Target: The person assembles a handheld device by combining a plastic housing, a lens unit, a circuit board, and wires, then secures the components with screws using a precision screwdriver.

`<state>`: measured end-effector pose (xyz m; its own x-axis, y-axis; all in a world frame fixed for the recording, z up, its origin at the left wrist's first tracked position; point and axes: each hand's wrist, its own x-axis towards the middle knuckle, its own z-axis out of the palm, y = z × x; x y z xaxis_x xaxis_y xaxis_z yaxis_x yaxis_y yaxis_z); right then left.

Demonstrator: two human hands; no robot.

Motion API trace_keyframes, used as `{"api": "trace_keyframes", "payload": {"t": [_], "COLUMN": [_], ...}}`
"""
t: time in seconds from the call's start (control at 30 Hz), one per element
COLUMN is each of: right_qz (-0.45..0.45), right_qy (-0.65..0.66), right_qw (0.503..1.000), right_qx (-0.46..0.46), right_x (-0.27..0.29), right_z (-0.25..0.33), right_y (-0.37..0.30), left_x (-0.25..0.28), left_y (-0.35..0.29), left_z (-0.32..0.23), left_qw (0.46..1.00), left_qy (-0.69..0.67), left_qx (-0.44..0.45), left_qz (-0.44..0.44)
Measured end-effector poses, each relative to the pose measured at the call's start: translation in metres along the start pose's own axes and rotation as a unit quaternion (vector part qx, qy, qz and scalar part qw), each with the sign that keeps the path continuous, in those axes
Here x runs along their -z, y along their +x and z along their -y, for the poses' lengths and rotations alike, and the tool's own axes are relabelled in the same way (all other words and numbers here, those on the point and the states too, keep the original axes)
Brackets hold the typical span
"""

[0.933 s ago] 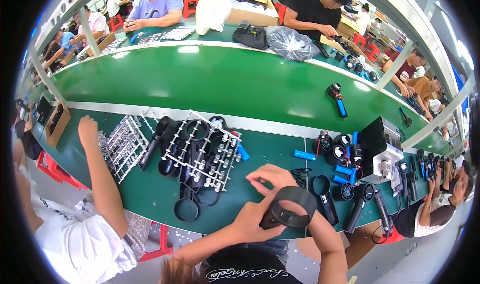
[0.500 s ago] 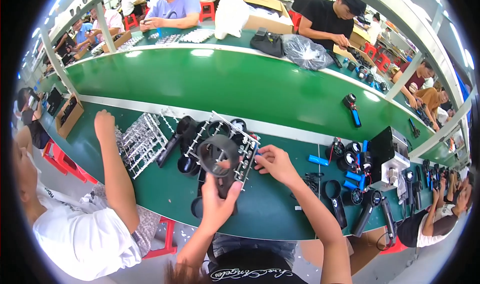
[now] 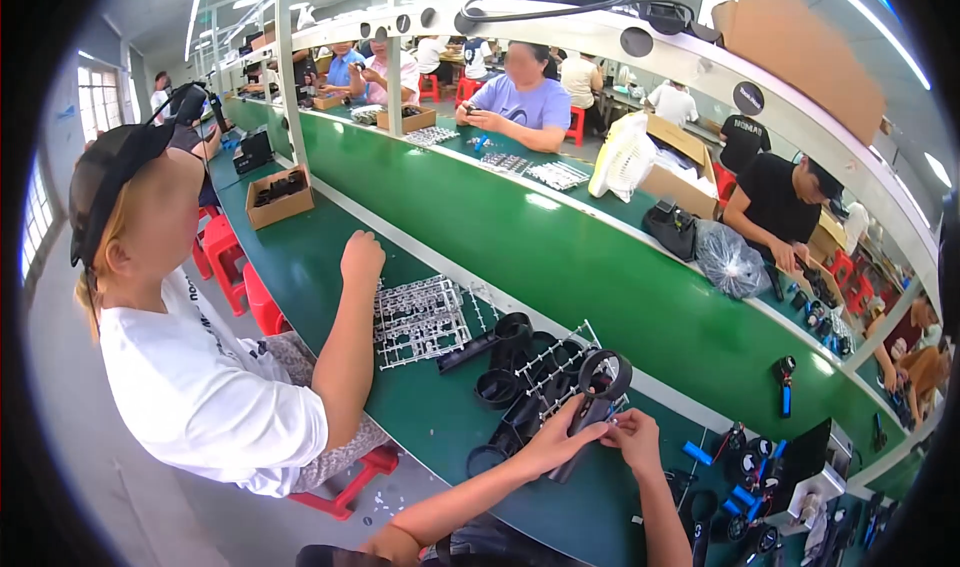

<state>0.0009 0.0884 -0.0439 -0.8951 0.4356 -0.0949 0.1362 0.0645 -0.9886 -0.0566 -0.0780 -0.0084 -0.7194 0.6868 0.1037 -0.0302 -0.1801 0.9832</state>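
One blk ring-top casing (image 3: 591, 413) in L hand (image 3: 556, 441), R hand (image 3: 637, 441) alongside.

red stools (image 3: 220, 239), grey floor (image 3: 200, 527), gridded windows (image 3: 97, 97), tube lights (image 3: 872, 19)

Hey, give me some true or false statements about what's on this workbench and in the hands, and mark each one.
1. The left hand holds a black plastic housing with a round ring. True.
2. The right hand is stretched out, away from the housing. False: it is curled close beside the housing.
3. The brown cardboard box holds dark parts. True.
4. The silver lattice-shaped frames near the white-shirted co-worker's arm are inside that box. False: they lie on the dark green tabletop.
5. A blue cylinder lies to the right of the right hand. True.
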Motion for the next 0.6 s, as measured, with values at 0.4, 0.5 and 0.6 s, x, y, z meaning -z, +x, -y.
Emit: {"api": "trace_keyframes", "payload": {"t": [0.4,0.5,0.6], "right_qz": [-0.133,-0.080,0.030], "right_qy": [-0.420,-0.375,-0.131], "right_qw": [0.823,0.867,0.981], "right_qx": [0.359,0.317,0.141], "right_x": [-0.014,-0.004,0.007], "right_z": [0.007,0.014,0.019], "right_y": [-0.014,-0.011,-0.009], "left_x": [0.000,0.000,0.003], "left_y": [0.008,0.006,0.006], "left_z": [0.001,-0.006,-0.004], "left_qw": [0.998,0.998,0.995], "left_qy": [-0.047,-0.049,-0.067], "left_qx": [0.039,0.047,0.077], "left_qz": [-0.003,-0.004,0.008]}}
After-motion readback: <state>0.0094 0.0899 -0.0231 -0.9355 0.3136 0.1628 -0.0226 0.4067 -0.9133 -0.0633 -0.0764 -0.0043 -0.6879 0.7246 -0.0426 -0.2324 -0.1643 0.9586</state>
